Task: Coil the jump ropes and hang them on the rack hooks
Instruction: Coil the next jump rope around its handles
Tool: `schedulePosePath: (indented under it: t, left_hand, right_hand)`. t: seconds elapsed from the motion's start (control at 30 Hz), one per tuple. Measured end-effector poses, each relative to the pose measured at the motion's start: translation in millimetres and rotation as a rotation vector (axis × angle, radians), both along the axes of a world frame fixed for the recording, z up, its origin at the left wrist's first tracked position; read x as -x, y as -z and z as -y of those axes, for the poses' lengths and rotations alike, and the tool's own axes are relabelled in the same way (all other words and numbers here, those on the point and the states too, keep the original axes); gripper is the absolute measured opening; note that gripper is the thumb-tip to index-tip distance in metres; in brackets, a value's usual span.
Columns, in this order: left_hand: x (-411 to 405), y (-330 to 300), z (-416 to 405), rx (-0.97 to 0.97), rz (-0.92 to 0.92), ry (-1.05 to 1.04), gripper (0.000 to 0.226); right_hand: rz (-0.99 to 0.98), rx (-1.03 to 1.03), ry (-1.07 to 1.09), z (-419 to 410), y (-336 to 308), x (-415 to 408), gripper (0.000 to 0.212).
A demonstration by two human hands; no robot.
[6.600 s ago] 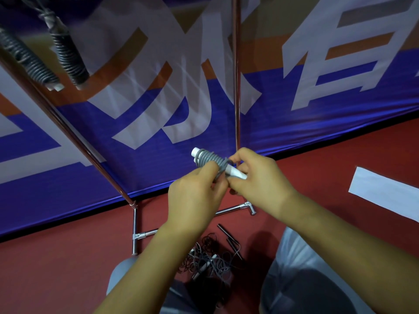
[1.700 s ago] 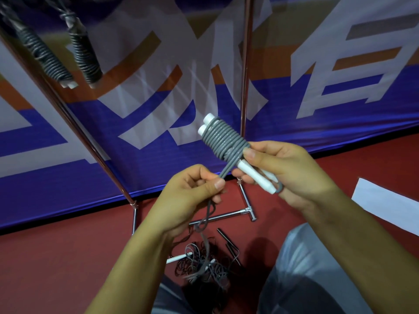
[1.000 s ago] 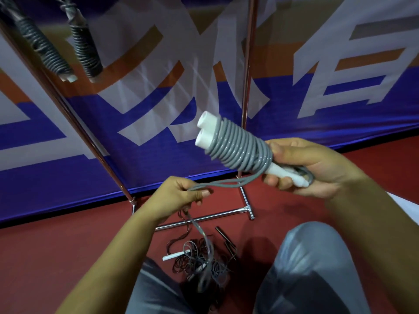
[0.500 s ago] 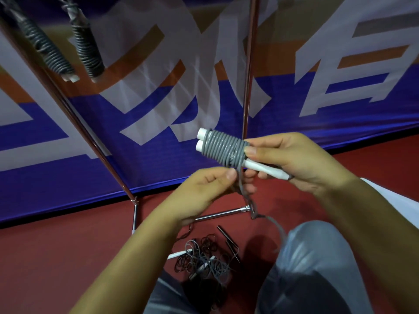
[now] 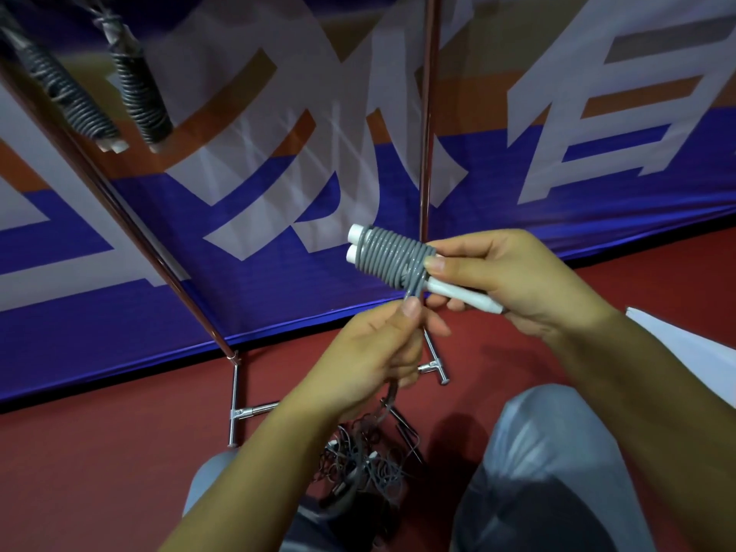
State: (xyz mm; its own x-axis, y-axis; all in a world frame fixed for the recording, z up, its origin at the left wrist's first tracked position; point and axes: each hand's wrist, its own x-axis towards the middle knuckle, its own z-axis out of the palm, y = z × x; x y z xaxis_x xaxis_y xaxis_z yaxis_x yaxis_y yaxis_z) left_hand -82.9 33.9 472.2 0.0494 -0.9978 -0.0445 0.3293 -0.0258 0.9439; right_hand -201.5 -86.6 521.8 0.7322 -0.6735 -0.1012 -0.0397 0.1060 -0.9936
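Rack (image 5: 425, 113) top and hooks lie beyond frame.

Banner (image 5: 517, 217) behind rack: large white characters on blue and orange ground, cropped by frame and crossed by rack poles. Rightmost character (image 5: 621, 113) resembles Chinese "自", not certain. Others only partial strokes, unreadable. No brand, number or label legible on rope handles, rack or white sheet (image 5: 693, 352) on floor.

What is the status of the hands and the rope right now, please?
Right hand grips handles. Left hand pinches loose rope end, coil part-wound. Nothing in the way.
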Motion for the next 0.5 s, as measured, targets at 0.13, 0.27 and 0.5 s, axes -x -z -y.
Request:
schedulePosePath:
  t: [0.13, 0.27, 0.5]
  left_hand:
    - [9, 10, -1, 0.041, -0.147, 0.035, 0.044]
    - [2, 23, -2, 0.102, -0.249, 0.115, 0.041]
    - [-21, 44, -5, 0.056, -0.199, 0.269, 0.028]
  right_hand:
    - [0.051, -0.075, -0.017, 0, -3, -1, 0.040]
    - [0.062, -0.204, -0.098, 1, -7, 3, 0.037]
    - [0.221, -0.502, -0.279, 9, -24, 14, 0.032]
